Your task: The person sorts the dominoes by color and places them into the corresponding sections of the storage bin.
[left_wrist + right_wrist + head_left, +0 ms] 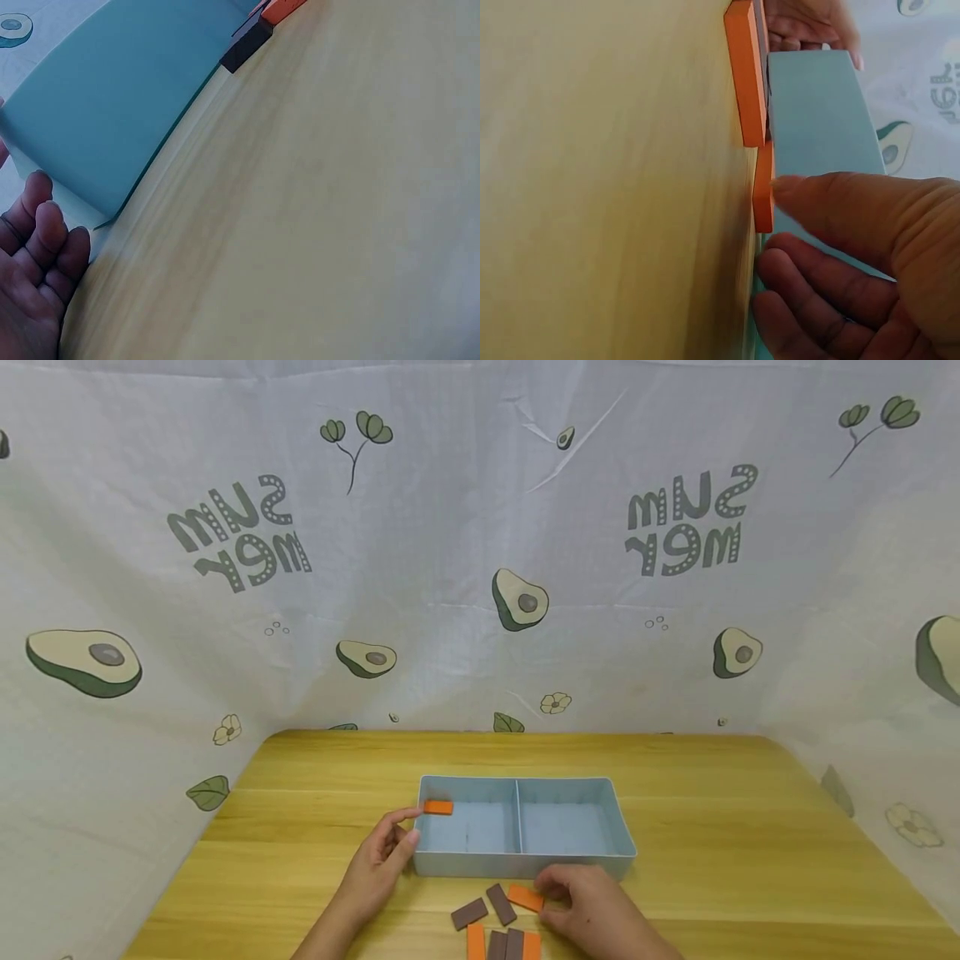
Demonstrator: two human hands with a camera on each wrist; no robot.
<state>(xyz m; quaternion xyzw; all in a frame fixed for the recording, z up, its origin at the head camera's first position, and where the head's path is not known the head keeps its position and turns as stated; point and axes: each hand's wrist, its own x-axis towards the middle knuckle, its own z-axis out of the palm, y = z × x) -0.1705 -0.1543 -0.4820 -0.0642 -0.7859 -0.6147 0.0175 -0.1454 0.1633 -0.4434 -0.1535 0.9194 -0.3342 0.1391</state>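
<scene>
A light blue box (480, 866) with two compartments stands on the table. My left hand (378, 864) is at its left end, index fingertip at the rim and thumb by the outer wall; in the left wrist view the other fingers (51, 225) bend loosely outside the corner. In front of the box, my right hand (592, 910) pinches the right end of an orange block (525, 897) between thumb and index finger. The right wrist view shows the thumb (832, 206) against that orange block (763, 187). Another orange block (438, 807) lies in the left compartment.
Two dark brown blocks, one at the left (469, 913) and one beside the orange block (501, 904), lie loose. Nearer, orange blocks (476, 942) and brown blocks (514, 945) form a row cut by the frame's edge. A printed curtain (450, 527) surrounds the wooden table (712, 827).
</scene>
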